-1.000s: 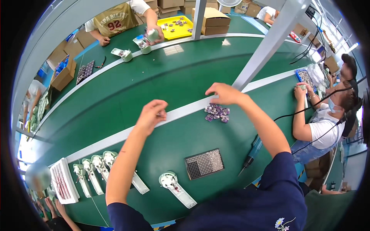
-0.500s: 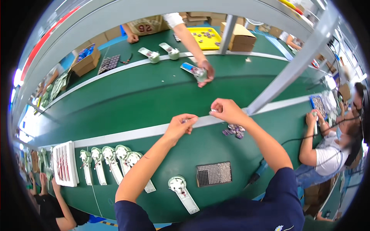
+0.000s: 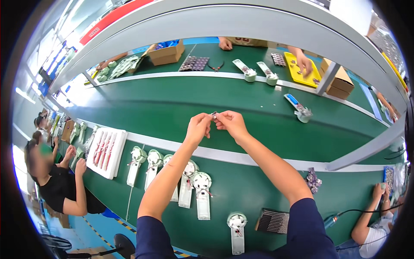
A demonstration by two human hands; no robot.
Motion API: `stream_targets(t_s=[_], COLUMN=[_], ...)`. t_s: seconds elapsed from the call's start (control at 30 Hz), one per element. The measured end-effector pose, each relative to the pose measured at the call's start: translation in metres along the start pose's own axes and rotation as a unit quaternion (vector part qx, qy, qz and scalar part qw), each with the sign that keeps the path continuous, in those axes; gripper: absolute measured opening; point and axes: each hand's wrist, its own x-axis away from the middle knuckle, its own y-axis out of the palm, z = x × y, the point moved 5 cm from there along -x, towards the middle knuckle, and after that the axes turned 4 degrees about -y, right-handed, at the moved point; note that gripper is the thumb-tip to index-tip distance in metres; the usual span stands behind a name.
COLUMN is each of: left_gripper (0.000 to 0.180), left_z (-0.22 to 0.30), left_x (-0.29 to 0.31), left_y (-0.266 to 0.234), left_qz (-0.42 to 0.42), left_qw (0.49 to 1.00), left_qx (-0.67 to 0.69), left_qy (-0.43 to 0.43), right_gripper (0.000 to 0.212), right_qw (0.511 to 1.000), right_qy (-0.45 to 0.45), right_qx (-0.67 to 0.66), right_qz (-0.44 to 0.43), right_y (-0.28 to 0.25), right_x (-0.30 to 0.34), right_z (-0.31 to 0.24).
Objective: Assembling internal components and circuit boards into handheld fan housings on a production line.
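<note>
My left hand [image 3: 199, 128] and my right hand [image 3: 232, 125] meet over the green surface beyond the grey rail. Both have their fingertips pinched on a small silver-and-dark part [image 3: 214, 115], too small to name exactly. Below my forearms, several pale green-and-white device housings with round heads and long handles stand in a row, among them one housing [image 3: 202, 190] nearest my left forearm. A single housing [image 3: 236, 228] lies closer to me. A loose pile of small purple-and-silver parts [image 3: 313, 180] sits to the right of my right forearm.
A black tray of small metal pins [image 3: 274, 221] lies by my right sleeve; a corded teal tool [image 3: 331, 221] is right of it. At left stands a white foam tray [image 3: 117, 151] with red-wired pieces. Across, a co-worker's hand [image 3: 304, 64] is over a yellow tray [image 3: 297, 77]. A grey post [image 3: 366, 149] rises at right.
The view has swung left. My hands, apart before, have come together at the small part. The co-worker opposite has let go of the housing with the blue piece and reached to the yellow tray.
</note>
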Motion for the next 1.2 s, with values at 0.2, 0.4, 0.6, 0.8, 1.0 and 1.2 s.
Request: stream_targets(t_s=[0.2, 0.4, 0.6, 0.8, 1.0, 1.2], left_gripper=[0.031, 0.026, 0.025, 0.026, 0.024, 0.025], left_z=[-0.007, 0.000, -0.006, -0.010, -0.007, -0.011], left_x=[-0.017, -0.026, -0.036, -0.043, -0.049, -0.048], left_y=[-0.033, -0.023, -0.004, 0.008, 0.017, 0.019], left_qz=[-0.110, -0.197, -0.209, -0.201, -0.175, -0.205], left_qw=[0.977, 0.911, 0.889, 0.887, 0.895, 0.880], left_qx=[0.158, 0.326, 0.355, 0.361, 0.361, 0.379], left_qy=[-0.087, -0.158, -0.201, -0.207, -0.196, -0.198], right_gripper=[0.016, 0.011, 0.013, 0.026, 0.022, 0.014], right_qw=[0.879, 0.878, 0.712, 0.732, 0.879, 0.903], right_qy=[-0.329, -0.369, -0.506, -0.476, -0.305, -0.328], right_qx=[0.341, 0.304, 0.487, 0.436, 0.367, 0.276], right_qz=[-0.050, -0.031, 0.008, 0.219, -0.001, 0.028], right_y=[0.037, 0.041, 0.019, -0.020, 0.000, -0.012], right_x=[-0.020, -0.023, -0.012, -0.024, -0.021, -0.013], right_z=[-0.022, -0.035, -0.043, -0.064, -0.049, -0.040])
